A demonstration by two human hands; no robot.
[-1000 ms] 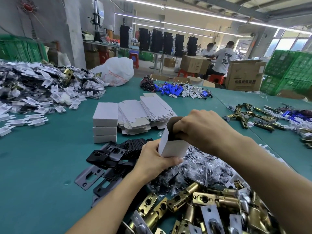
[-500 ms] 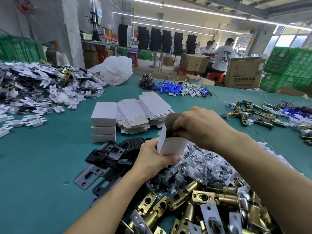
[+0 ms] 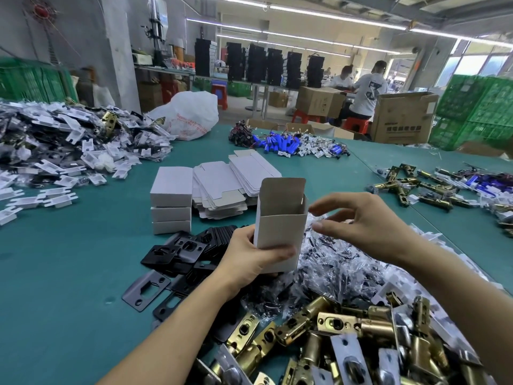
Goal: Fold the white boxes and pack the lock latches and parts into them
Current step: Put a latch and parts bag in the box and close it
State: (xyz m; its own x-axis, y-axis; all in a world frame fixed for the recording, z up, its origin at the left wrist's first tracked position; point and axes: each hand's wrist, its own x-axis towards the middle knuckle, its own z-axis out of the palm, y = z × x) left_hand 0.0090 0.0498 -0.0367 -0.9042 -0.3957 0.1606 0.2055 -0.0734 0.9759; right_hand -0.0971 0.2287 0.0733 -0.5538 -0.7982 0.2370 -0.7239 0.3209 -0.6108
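Note:
My left hand (image 3: 251, 259) grips the lower part of a white box (image 3: 280, 220), which stands upright with its top flap raised and its mouth showing. My right hand (image 3: 361, 223) hovers just right of the box mouth, fingers loosely spread, holding nothing. Brass lock latches (image 3: 333, 337) lie heaped below my hands. Black strike plates (image 3: 177, 254) are piled to the left of the box. Clear bags of small parts (image 3: 333, 262) lie under my right hand. Flat unfolded boxes (image 3: 227, 184) and a stack of three folded boxes (image 3: 171, 201) sit beyond.
White plastic parts (image 3: 69, 154) cover the table's far left beside a white plastic bag (image 3: 191, 115). Blue batteries (image 3: 280, 144) lie at the far middle, more latches (image 3: 410, 184) to the right. The green table (image 3: 69, 273) shows at the left. Two people sit by cardboard boxes (image 3: 399, 118) behind.
My right hand has come off the top of the box and moved right. The box now stands upright with its flap up, held by my left hand alone.

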